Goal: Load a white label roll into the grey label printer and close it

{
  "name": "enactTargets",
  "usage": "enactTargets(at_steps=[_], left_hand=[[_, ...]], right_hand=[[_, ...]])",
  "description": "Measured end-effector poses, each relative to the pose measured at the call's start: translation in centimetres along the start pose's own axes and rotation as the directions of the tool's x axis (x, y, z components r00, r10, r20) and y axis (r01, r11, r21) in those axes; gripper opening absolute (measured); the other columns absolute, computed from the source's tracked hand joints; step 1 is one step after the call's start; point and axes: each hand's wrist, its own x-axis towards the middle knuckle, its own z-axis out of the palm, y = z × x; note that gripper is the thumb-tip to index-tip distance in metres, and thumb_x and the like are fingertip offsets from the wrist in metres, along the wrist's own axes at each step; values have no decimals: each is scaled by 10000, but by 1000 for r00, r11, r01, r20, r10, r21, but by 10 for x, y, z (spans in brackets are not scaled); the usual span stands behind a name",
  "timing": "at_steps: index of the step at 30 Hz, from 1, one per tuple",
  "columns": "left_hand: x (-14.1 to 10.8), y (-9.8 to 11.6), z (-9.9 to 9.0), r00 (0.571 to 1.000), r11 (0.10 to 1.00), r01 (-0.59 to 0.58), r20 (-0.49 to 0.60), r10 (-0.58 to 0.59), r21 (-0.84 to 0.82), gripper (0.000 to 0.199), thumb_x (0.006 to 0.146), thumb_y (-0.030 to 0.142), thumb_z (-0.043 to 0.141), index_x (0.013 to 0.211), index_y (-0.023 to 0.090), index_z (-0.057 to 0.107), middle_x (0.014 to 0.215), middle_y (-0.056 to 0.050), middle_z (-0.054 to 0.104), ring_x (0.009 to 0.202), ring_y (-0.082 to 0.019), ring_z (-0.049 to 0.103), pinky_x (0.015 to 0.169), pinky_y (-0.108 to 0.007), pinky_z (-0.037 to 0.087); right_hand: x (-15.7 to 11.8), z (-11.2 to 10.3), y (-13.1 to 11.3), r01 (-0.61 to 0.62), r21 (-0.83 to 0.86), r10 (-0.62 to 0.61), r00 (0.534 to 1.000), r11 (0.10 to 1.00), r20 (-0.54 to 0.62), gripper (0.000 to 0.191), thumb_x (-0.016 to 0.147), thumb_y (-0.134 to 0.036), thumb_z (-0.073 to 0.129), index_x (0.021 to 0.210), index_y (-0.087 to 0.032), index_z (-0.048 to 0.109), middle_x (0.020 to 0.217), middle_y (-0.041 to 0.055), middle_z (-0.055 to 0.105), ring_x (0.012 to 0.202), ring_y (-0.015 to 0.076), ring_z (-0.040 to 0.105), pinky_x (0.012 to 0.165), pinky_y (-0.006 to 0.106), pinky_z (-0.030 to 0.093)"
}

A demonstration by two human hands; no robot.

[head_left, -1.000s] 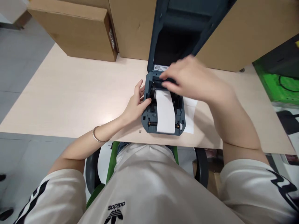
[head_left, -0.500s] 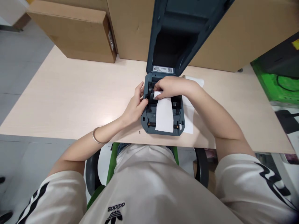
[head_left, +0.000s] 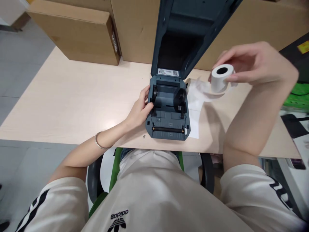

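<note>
A dark blue-grey label printer (head_left: 166, 120) lies on the table with its lid (head_left: 183, 48) raised. Its paper bay shows bare, with a black roll holder on each side and a black roller across the front. My left hand (head_left: 141, 108) grips the printer's left edge, thumb on top. Up to the right of the printer, my right hand (head_left: 248, 66) pinches a white paper roll (head_left: 220, 82) held above the table. The roll's dark core faces up toward me, and a loose strip of paper trails from it.
White paper sheets (head_left: 194, 109) lie beside the printer's right side. A cardboard box (head_left: 79, 38) stands at the back left, and large cardboard panels (head_left: 137, 32) line the table's rear. At the far right is a green surface (head_left: 298, 98) with a black cable.
My right hand has lifted the paper roll out of the printer bay and carried it up and to the right. My left hand stays on the printer's left edge.
</note>
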Motion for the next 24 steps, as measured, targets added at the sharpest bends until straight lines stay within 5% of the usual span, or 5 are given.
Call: enactTargets(at_steps=[3,7,11,20,24], left_hand=[[0,2,-1,1000,1000,0,-9,0,17,786,1057,474,573,1763,309,269,1851,-103,452,1657,-361,511,1386,-575,430],[0,-1,-2,1000,1000,-8,-3,8,8,777,1065,518,582,1753,324,276,1875,-91,415,1649,-352,518,1367,-554,455],[1,-4,-3,1000,1000,3,-13,-3,3,761,1067,535,593,1736,328,296,1850,-97,453,1635,-345,536,1331,-538,493],[-1,-3,-3,1000,1000,-7,-10,7,3,803,1074,635,583,1756,354,266,1846,-95,458,1640,-350,532,1358,-556,460],[-2,-7,-3,1000,1000,-15,-17,15,-15,869,1070,663,590,1792,404,180,1845,-83,463,1664,-353,511,1357,-579,455]], right_hand=[[-14,-25,33,-342,-276,348,937,898,-31,492,715,-579,864,1078,-270,743,1029,85,754,840,197,572,770,430,429],[-15,-28,75,-492,-458,569,821,740,38,363,824,-551,794,1028,-252,772,1017,110,754,880,229,579,815,431,420],[-10,-10,100,-486,-484,605,788,728,119,307,861,-503,750,1027,-246,747,1097,111,769,958,247,624,879,408,452],[-10,2,92,-445,-365,519,845,817,131,310,889,-501,782,1064,-255,714,1202,94,777,1062,234,657,971,354,470],[-12,-8,96,-491,-282,540,831,824,131,534,937,-491,785,1384,-222,669,1505,173,727,1338,279,681,1143,350,483]])
